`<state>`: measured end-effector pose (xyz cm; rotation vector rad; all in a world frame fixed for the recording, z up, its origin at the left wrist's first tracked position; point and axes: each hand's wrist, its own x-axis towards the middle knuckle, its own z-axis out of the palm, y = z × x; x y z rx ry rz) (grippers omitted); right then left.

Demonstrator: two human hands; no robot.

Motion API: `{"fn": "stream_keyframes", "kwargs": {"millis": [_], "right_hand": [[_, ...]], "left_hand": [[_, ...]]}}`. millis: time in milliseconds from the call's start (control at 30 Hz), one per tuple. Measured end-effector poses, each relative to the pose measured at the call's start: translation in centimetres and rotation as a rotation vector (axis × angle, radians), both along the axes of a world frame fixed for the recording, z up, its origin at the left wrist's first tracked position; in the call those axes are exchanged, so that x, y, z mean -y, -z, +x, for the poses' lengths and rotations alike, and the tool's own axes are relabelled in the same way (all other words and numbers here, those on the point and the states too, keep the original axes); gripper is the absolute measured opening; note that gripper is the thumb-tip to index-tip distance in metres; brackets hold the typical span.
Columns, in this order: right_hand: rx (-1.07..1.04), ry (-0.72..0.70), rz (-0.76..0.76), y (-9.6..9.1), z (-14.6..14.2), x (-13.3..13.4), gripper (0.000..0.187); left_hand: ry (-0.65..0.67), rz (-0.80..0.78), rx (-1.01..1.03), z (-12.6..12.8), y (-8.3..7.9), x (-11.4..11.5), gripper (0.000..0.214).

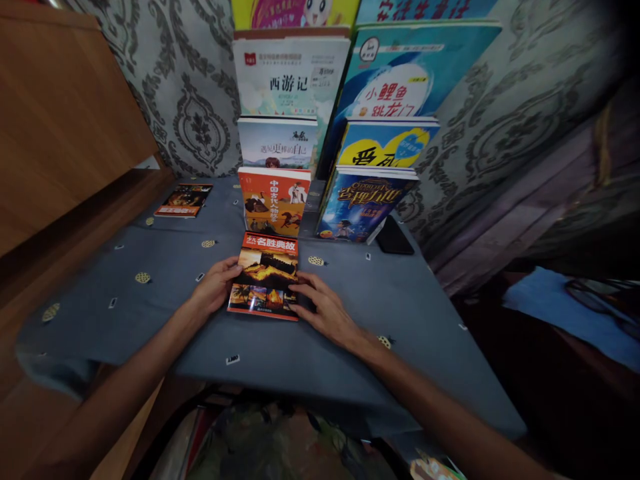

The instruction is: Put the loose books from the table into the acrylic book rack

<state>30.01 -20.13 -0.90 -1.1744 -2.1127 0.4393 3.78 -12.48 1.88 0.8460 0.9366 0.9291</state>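
A book with a red title band and a golden Great Wall picture on its cover [267, 270] is between my two hands, tilted up toward me at the table's middle. My left hand [216, 285] grips its left edge, with the thumb on the front. On the right edge, the fingers of my right hand [324, 308] rest against the cover; its thumb side faces the lower corner. Right behind this book stands an orange book with a horse and figures [275, 200]. To its right a blue book with a gold title [363, 200] heads another row.
Behind those, taller books rise in two rows, including a pale one [290, 73] and a teal one [430, 60]. A dark-covered book [183, 199] lies at the left rear. A black flat object [395, 237] lies at right on the blue tablecloth [165, 300]. A wooden cabinet [75, 100] borders the left.
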Motion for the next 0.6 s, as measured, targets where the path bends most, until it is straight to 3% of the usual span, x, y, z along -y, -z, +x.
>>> {"fn": "stream_keyframes", "kwargs": {"millis": [167, 300, 500, 600], "right_hand": [[-0.07, 0.053, -0.059, 0.2, 0.0, -0.4, 0.038], [-0.235, 0.08, -0.118, -0.1, -0.1, -0.8, 0.031], [-0.608, 0.12, -0.378, 0.1, 0.0, -1.3, 0.028], [-0.699, 0.134, -0.439, -0.1, 0.1, -1.2, 0.029]], "left_hand": [[0.028, 0.017, 0.055, 0.0, -0.4, 0.2, 0.036], [0.025, 0.013, 0.066, 0.2, -0.3, 0.3, 0.038], [0.092, -0.003, 0.096, 0.5, -0.3, 0.5, 0.043], [0.122, -0.007, 0.113, 0.6, -0.3, 0.7, 0.044]]}}
